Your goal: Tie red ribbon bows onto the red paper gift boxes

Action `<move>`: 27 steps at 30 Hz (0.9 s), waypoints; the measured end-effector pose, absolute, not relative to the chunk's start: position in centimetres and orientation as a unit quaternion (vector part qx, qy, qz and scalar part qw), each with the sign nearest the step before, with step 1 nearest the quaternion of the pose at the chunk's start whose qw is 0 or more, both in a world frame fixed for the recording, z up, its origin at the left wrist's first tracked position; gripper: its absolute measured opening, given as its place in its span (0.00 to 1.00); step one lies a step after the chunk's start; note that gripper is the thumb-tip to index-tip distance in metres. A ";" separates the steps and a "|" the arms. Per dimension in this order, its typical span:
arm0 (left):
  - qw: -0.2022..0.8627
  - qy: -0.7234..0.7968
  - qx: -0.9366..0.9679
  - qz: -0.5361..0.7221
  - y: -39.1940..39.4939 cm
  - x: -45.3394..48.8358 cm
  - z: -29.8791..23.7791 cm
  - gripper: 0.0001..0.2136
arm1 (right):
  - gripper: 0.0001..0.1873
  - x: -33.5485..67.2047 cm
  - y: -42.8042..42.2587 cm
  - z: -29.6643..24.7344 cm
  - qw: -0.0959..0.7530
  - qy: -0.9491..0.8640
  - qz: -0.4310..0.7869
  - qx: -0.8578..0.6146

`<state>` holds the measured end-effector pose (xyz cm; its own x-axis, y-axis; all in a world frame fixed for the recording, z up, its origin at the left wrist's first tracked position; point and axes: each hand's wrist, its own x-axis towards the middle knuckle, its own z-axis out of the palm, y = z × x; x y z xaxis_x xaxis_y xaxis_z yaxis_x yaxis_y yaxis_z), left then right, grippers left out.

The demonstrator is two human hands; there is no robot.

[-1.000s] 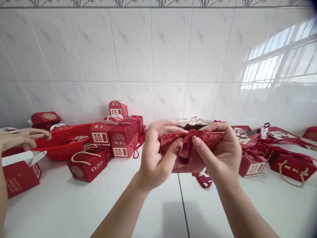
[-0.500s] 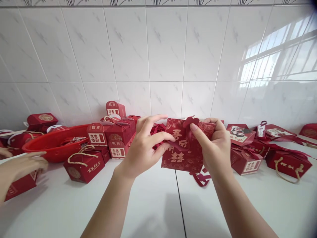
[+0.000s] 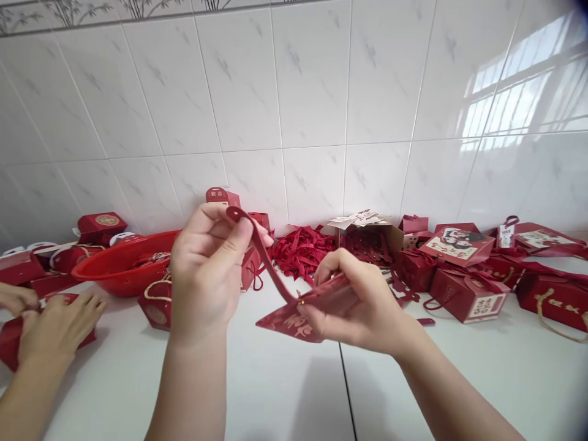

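Note:
My left hand point(image 3: 214, 263) is closed in a pinch around the upper end of a dark red strap point(image 3: 272, 266), which has a small hole near its tip. The strap slants down to a flat red gift bag point(image 3: 287, 326) with gold characters, tilted in the air above the table. A small gold stud shows where strap and bag meet. Gripping the bag from the right is my right hand point(image 3: 353, 300), thumb in front and fingers behind; its fingers hide part of the bag.
Behind my hands lie a heap of red ribbons point(image 3: 305, 254) and an open carton point(image 3: 388, 239). Red gift boxes point(image 3: 468, 291) stand at right. A red basin point(image 3: 110, 272) sits at left, near another person's hands point(image 3: 55, 324) on a red box. White tiles back the table.
My left hand has moved left and up, drawing the strap away from the bag. The bag has tipped from facing me to nearly edge-on. The view has turned slightly.

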<state>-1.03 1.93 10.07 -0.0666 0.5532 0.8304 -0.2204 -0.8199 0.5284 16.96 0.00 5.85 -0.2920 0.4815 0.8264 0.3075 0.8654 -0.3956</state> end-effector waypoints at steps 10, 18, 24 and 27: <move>0.296 0.237 0.759 0.530 0.4 -1.5 10.0 0.05 | 0.16 18.2 0.2 6.1 0.562 -0.797 -0.071 -0.209; 0.268 0.194 0.794 0.509 1.0 -1.4 9.7 0.08 | 0.17 19.0 0.4 6.4 0.577 -0.774 -0.117 -0.234; 0.232 0.162 0.817 0.502 1.3 -0.6 9.6 0.08 | 0.18 19.2 0.0 6.3 0.595 -0.770 -0.096 -0.210; 0.208 0.149 0.810 0.527 1.2 -0.1 9.5 0.07 | 0.18 19.2 -0.1 6.3 0.594 -0.772 -0.092 -0.207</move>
